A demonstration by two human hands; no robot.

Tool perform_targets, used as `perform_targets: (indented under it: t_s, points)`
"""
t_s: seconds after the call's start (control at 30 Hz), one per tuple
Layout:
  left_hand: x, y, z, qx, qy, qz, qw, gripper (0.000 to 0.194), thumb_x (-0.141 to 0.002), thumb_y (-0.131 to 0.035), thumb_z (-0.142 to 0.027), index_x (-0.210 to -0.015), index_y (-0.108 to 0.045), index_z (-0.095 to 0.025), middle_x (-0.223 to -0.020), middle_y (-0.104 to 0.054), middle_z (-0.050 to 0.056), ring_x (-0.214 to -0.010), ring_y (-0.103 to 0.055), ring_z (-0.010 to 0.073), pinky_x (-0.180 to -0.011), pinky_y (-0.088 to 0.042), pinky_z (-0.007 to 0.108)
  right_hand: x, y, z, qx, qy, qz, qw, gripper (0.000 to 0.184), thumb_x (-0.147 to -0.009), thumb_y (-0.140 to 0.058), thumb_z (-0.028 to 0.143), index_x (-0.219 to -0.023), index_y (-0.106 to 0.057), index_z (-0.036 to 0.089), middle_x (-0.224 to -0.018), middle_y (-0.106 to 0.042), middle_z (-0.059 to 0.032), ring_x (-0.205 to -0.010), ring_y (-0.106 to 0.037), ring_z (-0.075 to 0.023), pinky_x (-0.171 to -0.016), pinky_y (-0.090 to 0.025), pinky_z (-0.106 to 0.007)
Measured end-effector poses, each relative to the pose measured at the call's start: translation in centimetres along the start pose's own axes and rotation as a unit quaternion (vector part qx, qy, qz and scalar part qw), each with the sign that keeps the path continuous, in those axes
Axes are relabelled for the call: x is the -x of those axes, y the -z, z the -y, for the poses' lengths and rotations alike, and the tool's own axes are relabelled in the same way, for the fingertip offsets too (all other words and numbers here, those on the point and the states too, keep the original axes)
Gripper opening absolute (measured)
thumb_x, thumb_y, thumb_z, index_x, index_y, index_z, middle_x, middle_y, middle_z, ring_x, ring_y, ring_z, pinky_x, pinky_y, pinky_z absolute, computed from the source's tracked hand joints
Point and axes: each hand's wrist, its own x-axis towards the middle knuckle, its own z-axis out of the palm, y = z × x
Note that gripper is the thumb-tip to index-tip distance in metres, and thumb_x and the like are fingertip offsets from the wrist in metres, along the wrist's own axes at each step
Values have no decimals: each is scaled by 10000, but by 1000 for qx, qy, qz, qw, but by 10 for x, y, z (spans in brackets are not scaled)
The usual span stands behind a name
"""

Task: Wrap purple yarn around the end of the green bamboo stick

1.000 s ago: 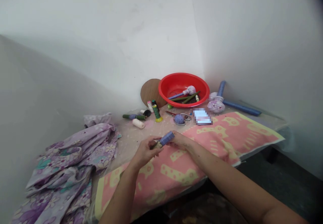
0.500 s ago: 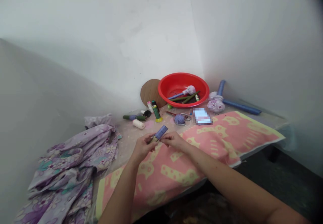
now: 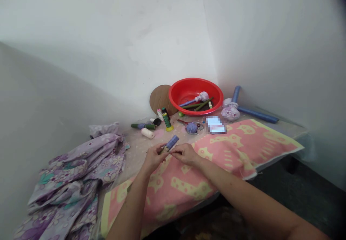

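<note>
My left hand (image 3: 154,157) is closed around the lower part of a stick wrapped in blue-purple yarn (image 3: 172,142). The wrapped end tilts up to the right, and a bare greenish part shows near my fingers. Just right of the stick, my right hand (image 3: 186,154) is pinched, thumb against fingers; what it holds is too small to make out. Both hands hover over a pink and yellow patterned cloth (image 3: 189,189). Beyond them lies a ball of blue-purple yarn (image 3: 191,127), beside scissors (image 3: 199,125).
A red basin (image 3: 196,112) holding sticks stands at the back, before a cardboard disc (image 3: 159,99). Thread spools (image 3: 165,121) and a yarn-wrapped green stick (image 3: 151,126) are left of centre. Floral fabric (image 3: 81,175) is heaped left; wrapped sticks with cloth heads (image 3: 256,114) lie right.
My right hand has drawn slightly left and down along the wrapped stick, toward my left fingers. My left hand keeps its hold. The whole view has shifted a little.
</note>
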Motion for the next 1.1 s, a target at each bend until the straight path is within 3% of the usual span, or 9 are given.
perform_targets:
  t_s: [0.3, 0.47, 0.67, 1.1]
  points:
    - [0, -6, 5, -21, -12, 4, 1000, 429, -635, -571, -316, -1000, -549, -91, -640, -575, 7, -429, -439, 51, -401, -384, 171, 3, 8, 14, 177, 117, -41, 976, 197, -787, -417, 183, -793, -614, 188, -756, -580, -40, -710, -495, -124, -607, -338, -214]
    - [0, -7, 4, -11, 1, 26, 1000, 410, -637, -569, -318, -978, -558, -92, -560, -524, -23, -408, -418, 46, -390, -367, 164, 1, 10, 17, 227, 123, -87, 962, 234, -824, -391, 228, -794, -621, 207, -763, -546, -46, -753, -441, -133, -623, -316, -226]
    - [2, -7, 8, -6, 2, 78, 997, 355, -652, -554, -311, -946, -562, -111, -538, -469, -40, -403, -407, 41, -381, -344, 152, -4, 13, 14, 229, 141, -84, 959, 228, -820, -414, 257, -749, -629, 225, -792, -553, -31, -764, -415, -131, -630, -318, -225]
    - [2, -6, 5, 1, 14, 135, 991, 340, -642, -524, -224, -963, -549, -113, -515, -449, -52, -392, -380, 42, -387, -329, 158, -7, 11, 5, 183, 118, -69, 973, 194, -790, -465, 282, -746, -647, 235, -793, -592, -21, -791, -425, -141, -649, -333, -238]
